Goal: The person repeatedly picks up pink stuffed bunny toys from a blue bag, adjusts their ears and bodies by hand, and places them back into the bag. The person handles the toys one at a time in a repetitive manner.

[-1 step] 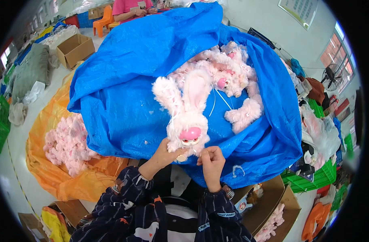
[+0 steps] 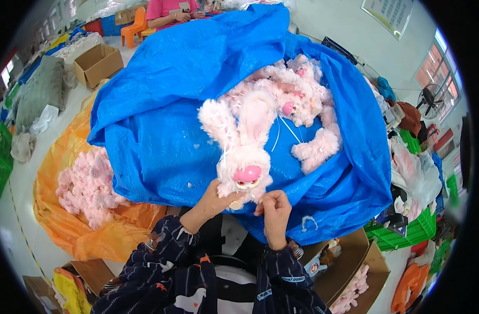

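A pale pink plush rabbit (image 2: 244,157) with long ears and a bright pink patch above its eyes lies face up on a blue tarpaulin sack (image 2: 161,157). My left hand (image 2: 214,201) is closed around the lower left of its body, by a small beige foot. At the rabbit's lower right edge, my right hand (image 2: 275,210) is closed in a pinch against the fur. Whatever lies between those fingertips is too small to make out. Thin white ribbons (image 2: 290,130) trail beside the ears. More pink plush toys (image 2: 302,97) are heaped in the sack behind.
An orange sack (image 2: 61,230) with a pile of pink plush pieces (image 2: 90,186) lies at left. Cardboard boxes (image 2: 349,261) stand near my right elbow, with a green crate (image 2: 412,233) beyond. A person in pink (image 2: 171,13) sits at the far side near an orange chair (image 2: 135,27).
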Motion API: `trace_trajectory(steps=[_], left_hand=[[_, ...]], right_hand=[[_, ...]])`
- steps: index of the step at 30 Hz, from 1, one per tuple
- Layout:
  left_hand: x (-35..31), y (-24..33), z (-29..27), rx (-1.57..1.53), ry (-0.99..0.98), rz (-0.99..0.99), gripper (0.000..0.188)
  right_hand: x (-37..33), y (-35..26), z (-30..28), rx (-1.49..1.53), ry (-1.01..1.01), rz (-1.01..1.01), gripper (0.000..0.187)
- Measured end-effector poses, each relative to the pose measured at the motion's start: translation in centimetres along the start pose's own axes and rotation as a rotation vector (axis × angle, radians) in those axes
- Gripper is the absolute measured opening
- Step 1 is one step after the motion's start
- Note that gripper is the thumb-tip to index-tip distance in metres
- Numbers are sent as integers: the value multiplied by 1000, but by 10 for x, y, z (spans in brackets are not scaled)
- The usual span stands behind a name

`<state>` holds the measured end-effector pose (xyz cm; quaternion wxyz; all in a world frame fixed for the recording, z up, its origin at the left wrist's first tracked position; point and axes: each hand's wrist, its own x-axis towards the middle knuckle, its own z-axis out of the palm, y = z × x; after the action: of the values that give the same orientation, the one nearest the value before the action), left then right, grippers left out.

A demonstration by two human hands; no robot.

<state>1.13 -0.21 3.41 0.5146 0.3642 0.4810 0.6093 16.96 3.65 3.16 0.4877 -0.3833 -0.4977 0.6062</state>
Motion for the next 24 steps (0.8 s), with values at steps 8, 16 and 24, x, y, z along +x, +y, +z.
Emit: trace_trajectory(steps=[8, 16, 24], left_hand=[[2, 1, -10, -145, -175, 118, 42], [8, 17, -5, -223, 53, 445, 68], [8, 23, -26, -480, 54, 244, 48]], right_hand=[[-4, -24, 13, 551, -215, 423, 13], [-7, 11, 7, -500, -111, -568, 13], [-17, 3, 13, 85, -251, -104, 55]])
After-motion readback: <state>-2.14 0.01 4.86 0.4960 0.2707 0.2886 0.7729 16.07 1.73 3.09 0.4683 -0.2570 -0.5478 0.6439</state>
